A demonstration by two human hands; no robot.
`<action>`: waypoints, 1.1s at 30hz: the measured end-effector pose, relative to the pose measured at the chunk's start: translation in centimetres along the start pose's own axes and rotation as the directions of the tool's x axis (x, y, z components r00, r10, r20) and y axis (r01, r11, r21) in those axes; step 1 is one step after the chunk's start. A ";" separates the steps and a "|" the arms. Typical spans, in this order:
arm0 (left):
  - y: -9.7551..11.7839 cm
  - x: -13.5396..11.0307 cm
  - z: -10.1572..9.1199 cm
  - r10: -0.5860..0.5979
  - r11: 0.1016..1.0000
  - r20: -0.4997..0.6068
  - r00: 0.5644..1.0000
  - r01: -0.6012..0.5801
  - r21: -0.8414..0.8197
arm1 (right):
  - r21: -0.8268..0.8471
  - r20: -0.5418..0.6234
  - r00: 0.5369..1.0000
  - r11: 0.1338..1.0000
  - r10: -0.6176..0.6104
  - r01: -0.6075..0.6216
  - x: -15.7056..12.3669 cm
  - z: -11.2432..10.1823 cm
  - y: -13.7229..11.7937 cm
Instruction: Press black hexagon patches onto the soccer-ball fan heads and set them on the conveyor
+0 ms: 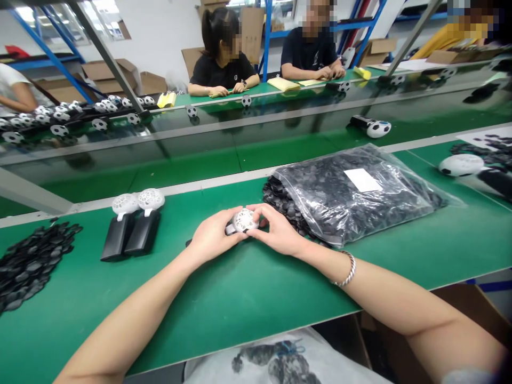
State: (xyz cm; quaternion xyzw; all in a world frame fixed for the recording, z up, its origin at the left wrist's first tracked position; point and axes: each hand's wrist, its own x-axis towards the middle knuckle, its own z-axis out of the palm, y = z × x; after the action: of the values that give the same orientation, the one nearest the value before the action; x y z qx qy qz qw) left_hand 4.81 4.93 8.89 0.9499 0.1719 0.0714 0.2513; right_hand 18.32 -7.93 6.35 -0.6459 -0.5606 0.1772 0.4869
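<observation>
- Green matting covers the workbench (240, 309), which runs the full width of the view in front of the seated person.
- Behind it lies a dark, glossy conveyor belt (280, 120). On the belt is a football-patterned fan (374, 128), and people sit along its far side.
- A clear plastic bag (360, 200) full of small black pieces lies right of centre, its open mouth spilling some towards the hands.
- A loose pile of black pieces (28, 264) sits at the left edge, well apart from the hands.
- Two finished fans (132, 226), with white heads and black handles, lie side by side to the left of the hands.
- The left hand (212, 237) is curled partly closed and cups the work from its left side.
- The right hand (280, 232), with a beaded bracelet (349, 269) on its wrist, pinches the same piece from the right with bent fingertips.
- The white fan head (244, 220), round and perforated, sits between the two hands just above the matting, close to the mouth of the bag.
</observation>
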 end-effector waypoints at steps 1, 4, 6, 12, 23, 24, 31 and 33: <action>0.0 0.0 0.0 -0.001 1.000 -0.004 1.000 0.001 0.000 | -0.008 -0.006 1.000 1.000 0.012 -0.012 0.1 0.0 -0.1; 0.0 -0.1 0.1 -0.008 1.000 -0.003 1.000 0.008 0.022 | -0.049 0.023 0.999 0.998 0.029 -0.028 0.5 -0.8 -0.1; 0.0 -0.2 0.1 -0.008 0.999 0.016 1.000 0.007 0.051 | -0.142 0.064 0.997 0.990 0.032 -0.023 0.8 -1.9 0.0; -0.1 -0.3 0.1 0.095 0.976 0.018 0.995 -0.096 0.194 | -0.819 0.062 0.985 0.573 0.164 -0.044 0.7 -4.2 0.9; -0.7 -0.1 0.3 0.136 0.964 -0.016 0.991 -0.128 0.232 | -0.837 0.127 0.983 0.545 0.130 0.036 0.3 -4.3 0.7; -0.9 0.0 0.2 0.143 0.963 -0.010 0.990 -0.137 0.234 | -0.829 0.128 0.981 0.558 0.144 0.026 0.2 -4.3 0.7; -1.9 0.3 0.0 0.152 0.965 0.022 0.988 -0.153 0.212 | -0.798 0.127 0.989 0.601 0.080 0.054 1.0 -3.2 1.3; -1.8 0.3 0.0 0.149 0.967 0.024 0.989 -0.150 0.205 | -0.802 0.181 0.980 0.590 0.081 0.099 1.3 -2.6 1.5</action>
State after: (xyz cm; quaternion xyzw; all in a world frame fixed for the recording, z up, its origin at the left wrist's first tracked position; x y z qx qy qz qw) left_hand 4.56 6.54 8.02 0.9813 0.1053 0.0682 0.1461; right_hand 21.57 -7.76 6.76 -0.7724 -0.6285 -0.0351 0.0840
